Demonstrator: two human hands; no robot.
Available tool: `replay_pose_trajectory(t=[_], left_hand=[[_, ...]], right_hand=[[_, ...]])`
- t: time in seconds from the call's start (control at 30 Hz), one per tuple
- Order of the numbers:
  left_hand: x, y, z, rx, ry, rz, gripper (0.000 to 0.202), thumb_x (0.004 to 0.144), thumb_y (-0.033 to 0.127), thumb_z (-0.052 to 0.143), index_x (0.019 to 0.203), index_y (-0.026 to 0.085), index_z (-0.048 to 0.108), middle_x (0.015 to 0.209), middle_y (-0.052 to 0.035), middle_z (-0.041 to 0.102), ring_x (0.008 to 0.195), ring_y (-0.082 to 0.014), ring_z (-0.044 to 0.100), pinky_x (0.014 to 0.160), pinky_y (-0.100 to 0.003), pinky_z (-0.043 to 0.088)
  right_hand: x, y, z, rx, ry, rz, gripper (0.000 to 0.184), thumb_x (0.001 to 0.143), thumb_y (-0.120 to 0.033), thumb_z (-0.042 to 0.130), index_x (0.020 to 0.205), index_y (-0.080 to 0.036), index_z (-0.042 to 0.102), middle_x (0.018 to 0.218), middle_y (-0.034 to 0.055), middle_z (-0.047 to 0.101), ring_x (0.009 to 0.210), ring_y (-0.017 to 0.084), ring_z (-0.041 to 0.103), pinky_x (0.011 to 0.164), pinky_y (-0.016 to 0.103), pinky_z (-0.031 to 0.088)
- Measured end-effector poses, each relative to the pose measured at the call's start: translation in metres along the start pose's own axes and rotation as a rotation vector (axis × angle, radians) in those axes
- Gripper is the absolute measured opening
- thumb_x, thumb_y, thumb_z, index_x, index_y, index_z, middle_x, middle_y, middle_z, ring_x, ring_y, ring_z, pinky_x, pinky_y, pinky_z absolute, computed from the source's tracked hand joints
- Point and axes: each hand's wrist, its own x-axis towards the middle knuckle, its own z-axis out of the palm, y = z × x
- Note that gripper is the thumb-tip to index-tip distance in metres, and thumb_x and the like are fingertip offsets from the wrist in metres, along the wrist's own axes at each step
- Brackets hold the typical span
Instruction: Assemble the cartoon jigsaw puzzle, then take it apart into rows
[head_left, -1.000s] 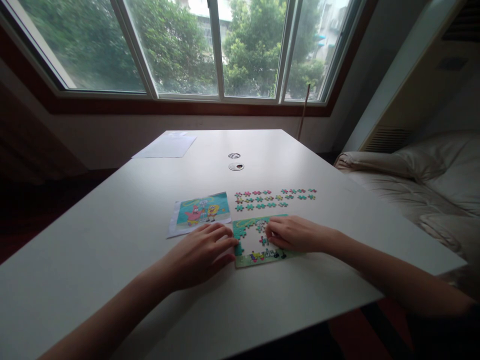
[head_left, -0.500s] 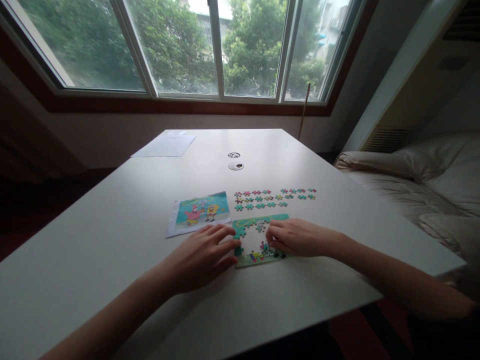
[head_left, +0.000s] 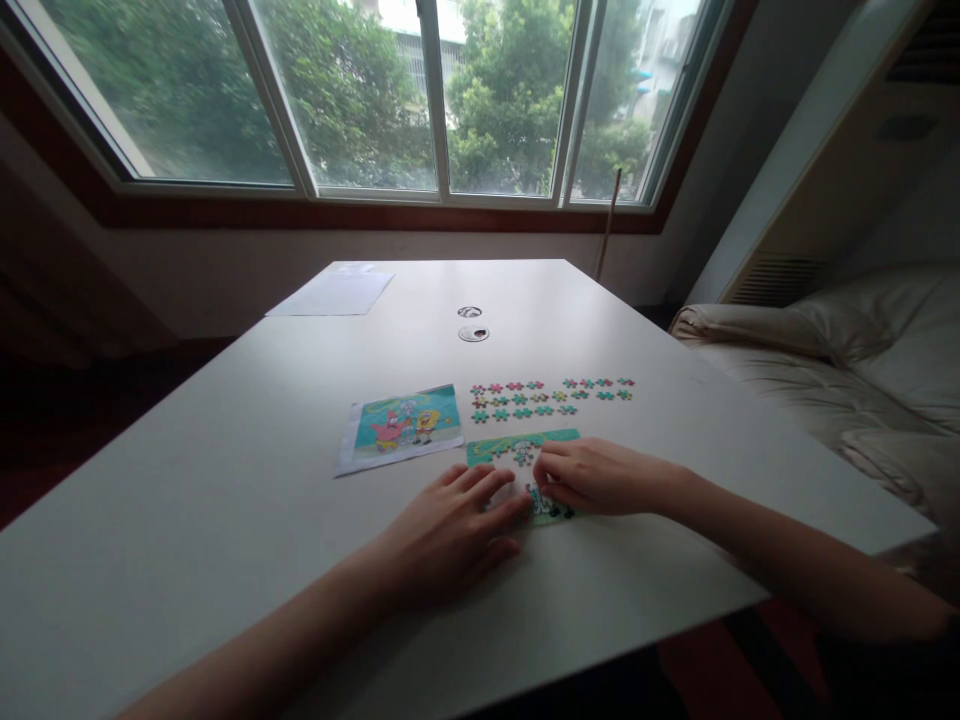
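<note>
Working on the jigsaw (head_left: 480,452) well called for, in my judgement, light fingertip pressure, tabs squared to their gaps before pressing flat, and one hand bracing its edge without shifting fitted parts. Jigsaw lay on the near part of the worktop (head_left: 300,400), nearer the person than the rows of loose pieces (head_left: 523,412), right of the picture sheet (head_left: 409,425). Right hand (head_left: 581,473) was over its right side, grip nearly closed, fingers curled down by the inner gap; couldn't tell if anything was pinched, fingers hid it. Left hand (head_left: 472,525) reached across its lower left, grip loose, fingers spread and slightly bent, nothing seen held; firm contact unclear.
</note>
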Motion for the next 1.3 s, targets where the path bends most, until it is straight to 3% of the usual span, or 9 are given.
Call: replay_pose_trajectory(t=[0.37,0.57,0.63,0.77,0.87,1.3], left_hand=[[-0.002,-0.001,0.001,-0.013,0.008,-0.004,0.038,0.086,0.037,0.042,0.122,0.026,0.041,0.124,-0.0098,0.045,0.11,-0.0291,0.043,0.088,-0.045,0.036],[-0.015,-0.016,-0.007,0.01,0.035,-0.051,0.04,0.088,0.033,0.041,0.127,0.025,0.036,0.124,-0.0096,0.045,0.111,-0.027,0.042,0.089,-0.044,0.037],[-0.019,-0.026,-0.008,0.016,0.056,-0.1,0.038,0.088,0.031,0.041,0.125,0.023,0.039,0.122,-0.0097,0.047,0.111,-0.0263,0.042,0.09,-0.043,0.037],[-0.025,-0.043,-0.005,0.033,0.051,-0.167,0.039,0.086,0.033,0.045,0.123,0.021,0.04,0.124,-0.0097,0.046,0.113,-0.0266,0.04,0.093,-0.045,0.036],[-0.026,-0.047,-0.002,0.049,0.038,-0.179,0.043,0.085,0.038,0.045,0.124,0.02,0.039,0.126,-0.0099,0.046,0.114,-0.0279,0.039,0.092,-0.046,0.036],[-0.022,-0.042,-0.001,0.044,0.019,-0.183,0.038,0.088,0.039,0.04,0.12,0.019,0.044,0.121,-0.0092,0.049,0.111,-0.0269,0.041,0.092,-0.046,0.036]], right_hand=[[0.001,0.0,0.001,0.081,0.004,0.01,0.013,0.085,-0.021,0.04,0.084,-0.015,0.052,0.081,0.0047,0.055,0.063,0.011,0.048,0.058,0.022,0.034],[-0.003,0.009,-0.008,0.158,-0.039,0.035,0.013,0.083,-0.024,0.045,0.09,-0.018,0.054,0.09,0.0048,0.055,0.071,0.013,0.052,0.063,0.024,0.037],[-0.008,0.016,-0.014,0.181,-0.048,0.103,0.022,0.08,-0.031,0.051,0.098,-0.019,0.052,0.097,0.0059,0.054,0.076,0.015,0.053,0.066,0.025,0.039],[-0.023,0.029,-0.024,0.169,-0.063,0.243,0.057,0.068,-0.046,0.062,0.116,-0.019,0.045,0.113,0.0092,0.048,0.092,0.022,0.052,0.076,0.03,0.041],[-0.032,0.033,-0.026,0.155,-0.068,0.291,0.069,0.063,-0.049,0.065,0.121,-0.018,0.043,0.119,0.0107,0.044,0.101,0.025,0.049,0.083,0.032,0.04],[-0.029,0.041,-0.02,0.236,-0.117,0.253,0.065,0.063,-0.049,0.066,0.116,-0.016,0.048,0.114,0.0103,0.047,0.102,0.024,0.047,0.085,0.033,0.039]])
